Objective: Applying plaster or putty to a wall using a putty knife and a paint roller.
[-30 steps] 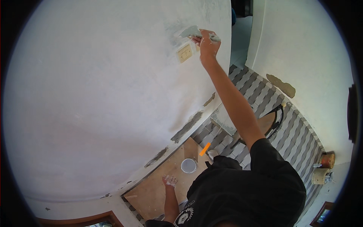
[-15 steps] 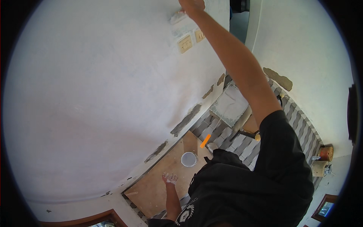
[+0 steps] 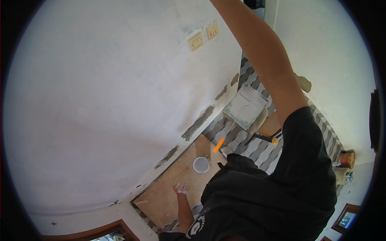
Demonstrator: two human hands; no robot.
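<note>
My right arm (image 3: pixel 269 48) reaches up along the wall past the upper edge, so my right hand and anything in it are out of sight. My left hand (image 3: pixel 182 188) hangs low with its fingers apart, smeared with white paste and holding nothing. Close to it, a round white bucket (image 3: pixel 202 164) stands on a brown board (image 3: pixel 161 203) on the floor. On the pale wall (image 3: pixel 108 96), two cream switch or socket plates (image 3: pixel 196 41) sit below a patch of greyish smears (image 3: pixel 191 26).
Bare grey patches (image 3: pixel 198 122) run along the wall's foot. A white-smeared square surface (image 3: pixel 246 106) stands over the tiled floor (image 3: pixel 251 148), near a wooden-ended handle (image 3: pixel 274 141) and an orange strip (image 3: pixel 218 145). Spools (image 3: pixel 346 160) lie at the right; a wooden frame (image 3: pixel 92 233) is at the lower left.
My right hand has moved up and out of view, off the smeared patch where it held a pale object against the wall. My left hand stays about where it was, fingers apart.
</note>
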